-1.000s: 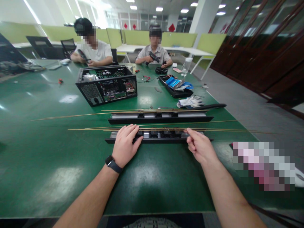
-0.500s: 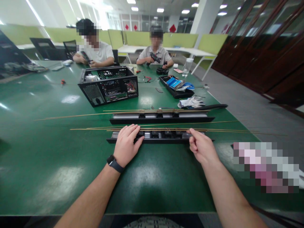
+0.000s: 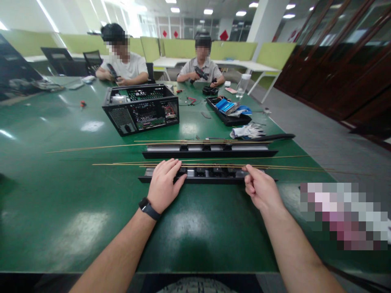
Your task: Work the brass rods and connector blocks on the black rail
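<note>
Two long black rails (image 3: pixel 210 154) with grey inner strips lie parallel before me on the green table (image 3: pixel 189 244). Thin golden rods (image 3: pixel 122 164) run lengthwise along both and stick out past their ends. My left hand (image 3: pixel 166 179) lies over the left part of the near rail (image 3: pixel 201 180), fingers stretched forward across the rods and thumb apart. At the near rail's right part, my right hand (image 3: pixel 259 185) is closed, its index finger and thumb pinching at a golden rod. The other fingers of that hand are curled in. A dark watch (image 3: pixel 149 208) is on my left wrist.
An open computer case (image 3: pixel 140 110) stands beyond the rails. Right of it are a black tray (image 3: pixel 229 112) with blue parts, white gloves (image 3: pixel 249 131) and a clear bottle (image 3: pixel 243 85). Two people sit across the table, each handling a dark tool. A blurred-out object (image 3: pixel 342 215) lies right.
The view has shifted slightly. Both hands keep the same places on the near rail and rods, with no visible movement of the rails.
</note>
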`<state>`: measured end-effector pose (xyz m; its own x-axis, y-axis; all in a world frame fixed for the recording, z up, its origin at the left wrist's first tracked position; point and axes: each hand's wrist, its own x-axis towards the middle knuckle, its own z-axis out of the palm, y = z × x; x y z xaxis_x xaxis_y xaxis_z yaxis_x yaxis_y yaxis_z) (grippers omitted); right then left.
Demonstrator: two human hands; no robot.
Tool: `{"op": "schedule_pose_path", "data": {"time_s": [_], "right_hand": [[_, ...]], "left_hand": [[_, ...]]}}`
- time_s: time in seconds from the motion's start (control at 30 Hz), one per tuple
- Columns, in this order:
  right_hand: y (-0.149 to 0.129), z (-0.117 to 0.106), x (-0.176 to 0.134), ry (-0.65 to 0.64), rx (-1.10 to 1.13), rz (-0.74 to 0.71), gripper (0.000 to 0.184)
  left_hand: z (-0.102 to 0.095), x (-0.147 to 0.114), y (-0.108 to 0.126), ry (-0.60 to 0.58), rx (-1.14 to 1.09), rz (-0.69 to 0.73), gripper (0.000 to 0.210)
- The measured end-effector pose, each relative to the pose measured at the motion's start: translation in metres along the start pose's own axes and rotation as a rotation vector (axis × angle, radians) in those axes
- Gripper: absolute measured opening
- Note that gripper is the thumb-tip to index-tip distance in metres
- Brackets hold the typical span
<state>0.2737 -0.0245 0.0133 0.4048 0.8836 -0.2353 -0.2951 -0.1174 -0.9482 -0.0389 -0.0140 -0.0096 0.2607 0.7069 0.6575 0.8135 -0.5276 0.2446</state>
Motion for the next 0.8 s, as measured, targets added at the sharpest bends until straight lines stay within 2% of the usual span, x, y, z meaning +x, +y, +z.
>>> {"op": "schedule_pose_path", "data": {"time_s": [0.5, 0.8], "right_hand": [[0.0013, -0.0023, 0.0016, -0.034, -0.023, 0.019, 0.044], [0.0015, -0.003, 0.0023, -0.045, -0.001, 0.04, 0.041]], "left_hand": [[0.0002, -0.0002, 0.0002, -0.004, 0.015, 0.002, 0.04], [0.0001, -0.0001, 0.0002, 0.001, 0.01, 0.004, 0.04]]}}
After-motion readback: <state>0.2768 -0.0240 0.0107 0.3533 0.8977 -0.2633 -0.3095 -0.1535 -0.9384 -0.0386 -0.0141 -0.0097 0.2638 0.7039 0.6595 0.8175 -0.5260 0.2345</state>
